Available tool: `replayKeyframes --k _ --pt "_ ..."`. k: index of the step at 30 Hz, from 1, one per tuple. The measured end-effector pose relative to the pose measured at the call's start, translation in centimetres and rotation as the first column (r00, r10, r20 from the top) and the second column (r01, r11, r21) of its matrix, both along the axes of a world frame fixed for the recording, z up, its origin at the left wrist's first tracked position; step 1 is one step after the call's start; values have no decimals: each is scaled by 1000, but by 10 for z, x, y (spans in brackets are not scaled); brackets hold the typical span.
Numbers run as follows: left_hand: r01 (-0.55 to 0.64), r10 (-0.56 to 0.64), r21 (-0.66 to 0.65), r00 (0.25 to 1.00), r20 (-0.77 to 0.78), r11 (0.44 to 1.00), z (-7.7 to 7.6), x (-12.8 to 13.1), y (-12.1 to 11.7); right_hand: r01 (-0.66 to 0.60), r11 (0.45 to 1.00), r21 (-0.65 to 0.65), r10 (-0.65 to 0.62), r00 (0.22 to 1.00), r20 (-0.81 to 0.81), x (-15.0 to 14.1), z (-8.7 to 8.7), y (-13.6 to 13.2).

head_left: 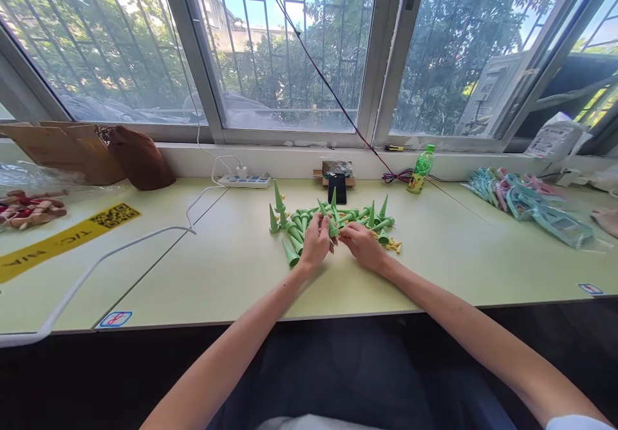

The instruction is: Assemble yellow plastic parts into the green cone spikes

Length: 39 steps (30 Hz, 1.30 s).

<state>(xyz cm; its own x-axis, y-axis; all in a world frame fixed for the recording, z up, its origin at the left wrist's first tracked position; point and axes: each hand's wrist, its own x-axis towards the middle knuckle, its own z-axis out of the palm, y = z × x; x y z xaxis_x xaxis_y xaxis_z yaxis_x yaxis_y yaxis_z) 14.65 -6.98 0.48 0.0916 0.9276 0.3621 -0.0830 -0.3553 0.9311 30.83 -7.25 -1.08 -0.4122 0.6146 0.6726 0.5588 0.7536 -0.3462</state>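
My left hand point(316, 242) is closed around a green plastic cone point(333, 228), which points upward above the table. Close beside it, my right hand point(363, 244) has its fingers pinched together near the cone's lower end. Whatever sits in that pinch is too small to make out. A pile of green cones point(291, 253) spreads behind and to both sides of my hands. Some stand upright, like the cone point(273, 221) at the left, while others lie on their sides. Small yellow pieces point(395, 247) lie at the right edge of the pile.
Behind the pile, a black phone point(337, 188) leans on a small box. A green bottle point(421, 169) stands at back right, near bagged pastel items point(531, 201). A white power strip point(245, 181) trails a white cable point(120, 250) across the left side. A brown pouch point(140, 158) stands farther left.
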Motion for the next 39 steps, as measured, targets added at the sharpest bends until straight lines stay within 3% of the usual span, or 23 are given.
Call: replayKeyframes --k 7,17,30,39 --pt "70 -68 -45 997 35 997 3 0 -1 97 992 78 -78 974 -212 2 2 2" --pt "207 -200 -137 978 65 969 4 2 -2 84 993 84 -65 977 -203 0 12 -12" --pt "145 -144 -90 989 9 985 8 1 -6 123 966 228 -66 967 -245 1 7 -10" --pt "135 -136 -73 991 -9 988 11 1 -9 78 976 201 -42 983 -179 2 6 -12"
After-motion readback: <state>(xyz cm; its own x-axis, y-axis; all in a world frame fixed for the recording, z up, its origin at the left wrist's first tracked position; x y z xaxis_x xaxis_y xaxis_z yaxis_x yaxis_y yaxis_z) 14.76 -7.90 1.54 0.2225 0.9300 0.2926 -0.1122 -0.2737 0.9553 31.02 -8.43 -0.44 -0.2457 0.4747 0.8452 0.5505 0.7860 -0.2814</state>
